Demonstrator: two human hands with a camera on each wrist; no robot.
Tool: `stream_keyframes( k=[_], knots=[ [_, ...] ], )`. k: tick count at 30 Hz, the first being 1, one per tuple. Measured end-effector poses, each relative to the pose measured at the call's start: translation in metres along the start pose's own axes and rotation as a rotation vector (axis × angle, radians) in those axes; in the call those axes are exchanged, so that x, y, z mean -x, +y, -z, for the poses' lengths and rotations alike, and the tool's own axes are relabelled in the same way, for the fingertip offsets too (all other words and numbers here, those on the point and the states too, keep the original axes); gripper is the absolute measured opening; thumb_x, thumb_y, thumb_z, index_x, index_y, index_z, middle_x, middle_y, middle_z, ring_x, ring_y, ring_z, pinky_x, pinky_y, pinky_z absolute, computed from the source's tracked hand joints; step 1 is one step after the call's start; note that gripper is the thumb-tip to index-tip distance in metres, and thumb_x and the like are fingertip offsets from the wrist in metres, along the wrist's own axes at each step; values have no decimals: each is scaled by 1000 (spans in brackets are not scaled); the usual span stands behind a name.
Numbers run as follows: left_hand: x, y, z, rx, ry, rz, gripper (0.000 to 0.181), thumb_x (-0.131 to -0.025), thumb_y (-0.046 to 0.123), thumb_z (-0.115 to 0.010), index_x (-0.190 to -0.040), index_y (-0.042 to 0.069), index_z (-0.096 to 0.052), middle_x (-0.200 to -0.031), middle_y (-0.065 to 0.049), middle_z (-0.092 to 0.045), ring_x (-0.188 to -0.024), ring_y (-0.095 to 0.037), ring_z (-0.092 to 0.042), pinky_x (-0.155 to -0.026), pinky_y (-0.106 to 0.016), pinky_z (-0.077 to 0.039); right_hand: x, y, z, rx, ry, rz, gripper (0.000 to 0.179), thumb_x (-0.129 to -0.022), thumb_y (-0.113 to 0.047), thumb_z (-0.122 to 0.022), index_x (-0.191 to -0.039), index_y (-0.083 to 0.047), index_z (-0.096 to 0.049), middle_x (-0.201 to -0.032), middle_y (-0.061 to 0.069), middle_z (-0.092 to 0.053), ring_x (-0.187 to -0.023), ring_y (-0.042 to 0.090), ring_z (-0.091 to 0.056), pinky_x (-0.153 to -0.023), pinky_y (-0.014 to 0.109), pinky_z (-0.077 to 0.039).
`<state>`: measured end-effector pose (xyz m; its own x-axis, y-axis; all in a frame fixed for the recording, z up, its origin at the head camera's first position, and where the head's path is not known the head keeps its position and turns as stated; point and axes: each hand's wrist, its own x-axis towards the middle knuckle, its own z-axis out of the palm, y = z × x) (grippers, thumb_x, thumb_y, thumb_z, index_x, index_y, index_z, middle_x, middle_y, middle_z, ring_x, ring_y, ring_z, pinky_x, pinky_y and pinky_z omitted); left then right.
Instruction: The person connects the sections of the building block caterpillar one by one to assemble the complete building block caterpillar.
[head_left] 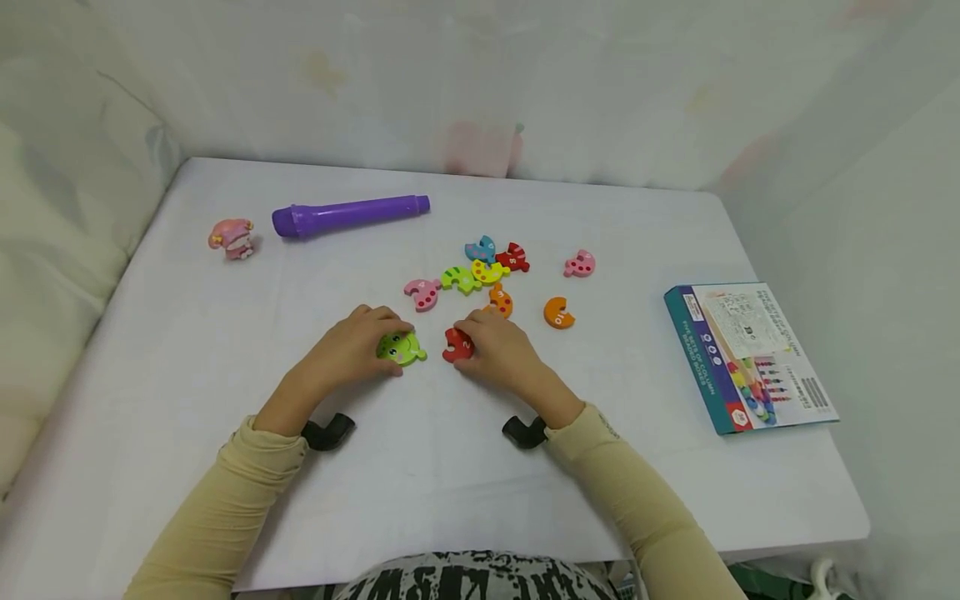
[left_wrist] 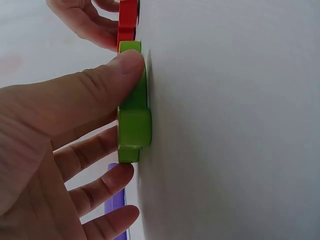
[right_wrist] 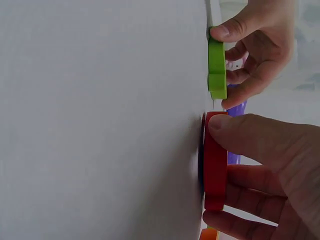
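Note:
Between thumb and fingers, my left hand (head_left: 351, 346) pinches a green puzzle piece with a painted face (head_left: 402, 349) at the tabletop. My right hand (head_left: 501, 350) grips a red puzzle piece (head_left: 456, 345) by its edges, a short gap to the right of the green one. In the left wrist view the thumb presses the side of the green piece (left_wrist: 134, 127). The right wrist view has the thumb on the red piece (right_wrist: 215, 165), its lower edge close to the table. Just beyond my right fingers lies an orange piece (head_left: 500, 301), partly covered by them.
Farther back lie pink (head_left: 423, 294), light green (head_left: 461, 280), yellow (head_left: 490, 272), blue (head_left: 481, 249) and red striped (head_left: 513, 257) pieces. Another pink piece (head_left: 580, 263) and an orange one (head_left: 558, 313) sit rightward. A purple microphone-shaped tube (head_left: 351, 217), a figurine (head_left: 232, 239) and a box (head_left: 750, 357) stand around.

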<state>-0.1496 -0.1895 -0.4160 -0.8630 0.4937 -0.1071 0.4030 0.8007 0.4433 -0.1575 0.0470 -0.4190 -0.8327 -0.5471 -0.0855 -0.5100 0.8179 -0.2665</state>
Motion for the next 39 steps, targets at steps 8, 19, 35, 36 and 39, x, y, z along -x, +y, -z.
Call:
stream_keyframes(
  k=[8,19,35,36,39],
  knots=[
    [3,-5,5,79,-36,26,68,-67,21,-83,-128,6,-54,-126,-13,-49,-118,-31,-41,-101,-48,-35,4,-15,1,-41,9,52,55,-78,-36,-72,-124,-11,-58,-112,2,-58,-98,14,-51,-84,27,-48],
    [3,-10,10,127,-14,-48,56,-68,12,-81,-118,-2,-60,-119,-15,-54,-115,-32,-47,-100,-48,-36,-1,-23,-3,-39,48,88,54,-79,-36,-71,-125,-11,-57,-115,2,-58,-101,14,-51,-84,26,-48],
    [3,-14,7,150,-9,-51,55,-68,10,-81,-118,-3,-60,-118,-13,-53,-112,-29,-49,-99,-44,-39,-8,-29,1,-3,45,132,54,-80,-38,-70,-124,-9,-58,-115,4,-58,-100,17,-50,-83,26,-47],
    [3,-14,7,149,-11,-48,55,-68,10,-81,-118,-3,-60,-118,-13,-53,-112,-29,-49,-99,-44,-39,-9,-30,1,4,44,130,54,-80,-38,-70,-124,-10,-58,-115,3,-58,-100,17,-51,-83,26,-47],
    [3,-13,8,152,-18,-46,55,-69,10,-81,-118,-3,-60,-118,-14,-53,-113,-29,-49,-98,-44,-39,-10,-30,2,32,41,121,55,-79,-39,-70,-124,-10,-58,-115,3,-58,-100,17,-51,-82,26,-47]
  ],
)
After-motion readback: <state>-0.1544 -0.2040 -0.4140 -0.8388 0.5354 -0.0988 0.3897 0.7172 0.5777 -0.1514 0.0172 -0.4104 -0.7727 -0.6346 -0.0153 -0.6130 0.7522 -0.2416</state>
